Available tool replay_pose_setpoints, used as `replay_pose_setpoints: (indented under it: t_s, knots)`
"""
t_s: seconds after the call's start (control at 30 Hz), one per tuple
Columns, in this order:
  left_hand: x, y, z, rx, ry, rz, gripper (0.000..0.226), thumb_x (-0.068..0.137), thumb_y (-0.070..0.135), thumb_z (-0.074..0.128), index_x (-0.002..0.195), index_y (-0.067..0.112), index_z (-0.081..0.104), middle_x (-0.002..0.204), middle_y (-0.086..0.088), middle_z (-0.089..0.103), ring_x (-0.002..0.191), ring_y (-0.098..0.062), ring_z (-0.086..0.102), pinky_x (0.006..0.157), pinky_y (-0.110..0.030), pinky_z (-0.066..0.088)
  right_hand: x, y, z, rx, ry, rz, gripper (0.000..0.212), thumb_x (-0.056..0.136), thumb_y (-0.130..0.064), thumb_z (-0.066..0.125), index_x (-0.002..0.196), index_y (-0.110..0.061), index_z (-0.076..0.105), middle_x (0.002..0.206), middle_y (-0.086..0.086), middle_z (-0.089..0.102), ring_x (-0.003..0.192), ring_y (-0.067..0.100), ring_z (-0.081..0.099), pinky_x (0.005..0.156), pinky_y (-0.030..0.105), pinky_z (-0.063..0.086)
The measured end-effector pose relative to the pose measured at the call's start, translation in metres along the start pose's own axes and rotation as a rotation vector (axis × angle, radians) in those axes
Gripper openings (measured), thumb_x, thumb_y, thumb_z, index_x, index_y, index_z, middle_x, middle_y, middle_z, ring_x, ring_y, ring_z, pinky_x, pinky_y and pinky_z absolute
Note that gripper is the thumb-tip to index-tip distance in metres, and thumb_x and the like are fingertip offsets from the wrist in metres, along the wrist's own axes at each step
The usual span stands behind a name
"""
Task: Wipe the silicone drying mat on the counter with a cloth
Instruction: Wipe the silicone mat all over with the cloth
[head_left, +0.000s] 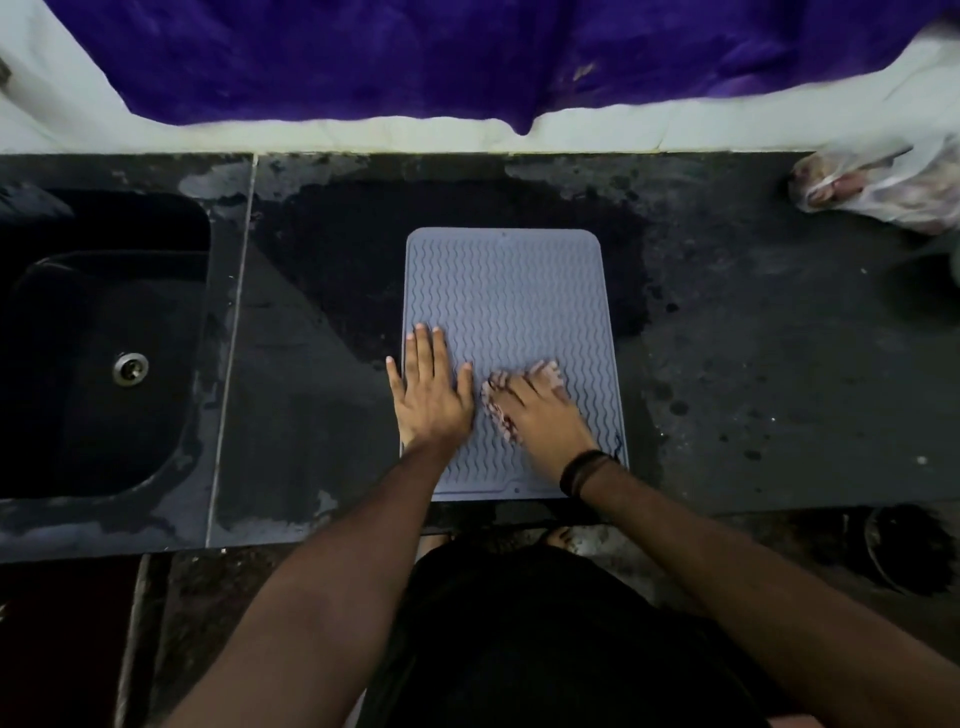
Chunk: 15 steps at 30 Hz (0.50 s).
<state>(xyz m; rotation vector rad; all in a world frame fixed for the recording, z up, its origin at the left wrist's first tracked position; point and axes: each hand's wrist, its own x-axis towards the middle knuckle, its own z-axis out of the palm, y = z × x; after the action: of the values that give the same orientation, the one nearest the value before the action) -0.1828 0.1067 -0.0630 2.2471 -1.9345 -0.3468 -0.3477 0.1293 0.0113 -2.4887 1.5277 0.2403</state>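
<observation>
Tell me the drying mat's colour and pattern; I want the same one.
Pale blue-grey silicone drying mat with raised wavy zigzag ridges, clearest in the head view.

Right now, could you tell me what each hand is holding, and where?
Right hand presses a bunched cloth from above; left hand rests flat on the mat.
</observation>
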Motion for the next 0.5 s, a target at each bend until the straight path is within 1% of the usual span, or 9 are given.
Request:
replay_pose_setpoints:
  t_s: [0.03, 0.07, 0.13, 0.17, 0.23, 0.27, 0.33, 0.43, 0.5]
  knots:
    - [0.0, 0.0, 0.0, -0.004, 0.001, 0.003, 0.069, 0.106, 0.051, 0.021, 0.163, 0.014, 0.008, 0.17, -0.008, 0.004, 0.157, -0.022, 0.001, 0.126, -0.053, 0.003, -0.004, 0.002, -0.001, 0.014, -0.02, -0.021, 0.056, 0.093, -0.014, 0.047, 0.148, -0.016, 0.035, 0.15, 0.005, 0.038, 0.138, 0.029, 0.033, 0.118, 0.046, 0.021]
    - [0.0, -0.001, 0.001, 0.001, 0.006, 0.006, 0.07, 0.106, 0.051, 0.021, 0.163, 0.013, 0.007, 0.17, -0.008, 0.003, 0.157, -0.022, 0.0, 0.126, -0.052, 0.004, -0.002, 0.004, -0.004, 0.046, -0.02, -0.037, 0.053, 0.094, -0.014, 0.047, 0.146, -0.016, 0.039, 0.146, 0.005, 0.042, 0.135, 0.028, 0.037, 0.116, 0.045, 0.026]
    - [0.001, -0.002, 0.001, 0.014, 0.008, 0.01, 0.07, 0.106, 0.049, 0.021, 0.163, 0.012, 0.005, 0.17, -0.01, 0.001, 0.157, -0.024, -0.002, 0.126, -0.052, 0.005, 0.018, 0.005, -0.018, 0.111, 0.012, -0.018, 0.047, 0.09, -0.012, 0.053, 0.137, -0.018, 0.048, 0.135, 0.005, 0.05, 0.127, 0.026, 0.045, 0.104, 0.042, 0.041]
    - [0.001, -0.002, 0.001, 0.018, 0.003, 0.01, 0.07, 0.106, 0.049, 0.021, 0.163, 0.011, 0.005, 0.17, -0.01, 0.001, 0.157, -0.024, -0.002, 0.126, -0.052, 0.006, 0.034, 0.004, -0.027, 0.137, 0.058, 0.011, 0.048, 0.087, -0.01, 0.058, 0.133, -0.018, 0.05, 0.131, 0.005, 0.052, 0.124, 0.025, 0.047, 0.099, 0.042, 0.045]
    - [0.001, -0.001, 0.001, 0.019, -0.001, 0.003, 0.07, 0.106, 0.049, 0.02, 0.163, 0.011, 0.005, 0.17, -0.01, 0.003, 0.157, -0.024, -0.002, 0.126, -0.051, 0.006, 0.071, 0.001, -0.043, 0.149, 0.15, 0.064, 0.054, 0.083, -0.007, 0.061, 0.136, -0.018, 0.049, 0.129, 0.006, 0.052, 0.123, 0.026, 0.047, 0.1, 0.042, 0.044]
    - [0.002, -0.001, 0.001, 0.021, -0.004, 0.0, 0.07, 0.106, 0.05, 0.02, 0.163, 0.011, 0.005, 0.17, -0.01, 0.003, 0.157, -0.023, -0.002, 0.126, -0.051, 0.006, 0.088, -0.001, -0.048, 0.144, 0.158, 0.082, 0.058, 0.084, -0.007, 0.059, 0.139, -0.017, 0.046, 0.132, 0.007, 0.051, 0.125, 0.026, 0.045, 0.103, 0.042, 0.042]
    - [0.002, -0.001, 0.001, 0.024, -0.011, -0.003, 0.07, 0.106, 0.05, 0.019, 0.163, 0.011, 0.004, 0.171, -0.009, 0.002, 0.157, -0.022, -0.003, 0.126, -0.05, 0.005, 0.111, -0.008, -0.049, 0.112, 0.115, 0.096, 0.061, 0.088, -0.007, 0.056, 0.146, -0.016, 0.037, 0.14, 0.008, 0.045, 0.131, 0.028, 0.04, 0.106, 0.043, 0.039]
    - [0.001, -0.001, 0.001, 0.038, -0.01, -0.008, 0.07, 0.106, 0.05, 0.016, 0.163, 0.01, 0.005, 0.171, -0.008, 0.002, 0.157, -0.022, -0.003, 0.126, -0.05, 0.004, 0.107, -0.011, -0.034, 0.072, 0.078, 0.079, 0.056, 0.094, -0.011, 0.048, 0.149, -0.015, 0.033, 0.15, 0.004, 0.035, 0.137, 0.026, 0.032, 0.109, 0.043, 0.037]
    - [0.001, -0.002, 0.001, 0.049, -0.013, -0.007, 0.071, 0.105, 0.048, 0.02, 0.163, 0.01, 0.004, 0.171, -0.009, 0.0, 0.157, -0.023, -0.004, 0.126, -0.051, 0.004, 0.086, -0.008, -0.025, 0.09, 0.073, 0.031, 0.055, 0.094, -0.011, 0.047, 0.148, -0.015, 0.035, 0.151, 0.004, 0.035, 0.138, 0.026, 0.032, 0.112, 0.044, 0.034]
